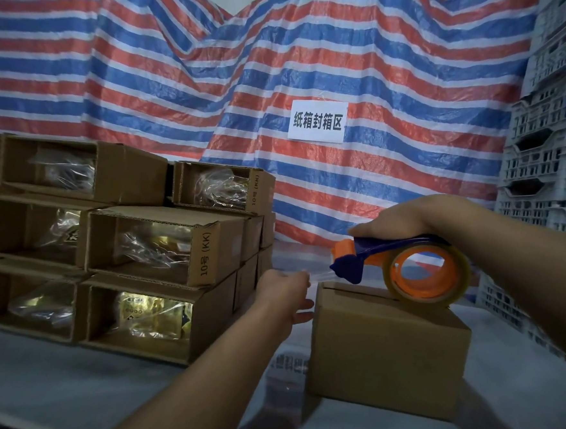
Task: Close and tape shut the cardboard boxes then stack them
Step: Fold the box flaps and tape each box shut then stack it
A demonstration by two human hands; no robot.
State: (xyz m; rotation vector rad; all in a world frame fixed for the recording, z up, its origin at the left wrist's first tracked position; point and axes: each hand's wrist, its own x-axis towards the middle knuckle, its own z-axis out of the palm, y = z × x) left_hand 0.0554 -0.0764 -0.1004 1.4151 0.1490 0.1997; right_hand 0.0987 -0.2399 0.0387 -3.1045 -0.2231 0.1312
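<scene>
— Where's the box (384, 348)?
— Near, on the bench (86, 389), flaps shut, seam running away from us.
— And the hands?
— Right hand (405, 217) grips the tape dispenser (402, 266) atop it; left hand (285, 289) pinches the tape end at the far-left edge.

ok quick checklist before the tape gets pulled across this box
1. Flaps closed on the box: ok, the top lies flat with the seam showing.
2. Tape dispenser in the right hand: ok, its roll rests on the box top.
3. Tape end held by the left hand: ok, a clear strip runs from the dispenser to the fingers at the far edge.
4. Tape lined up with the seam: cannot tell.
5. Box steady on the table: ok, it sits flat.
6. Open boxes clear of it: ok, stacked to the left.
</scene>
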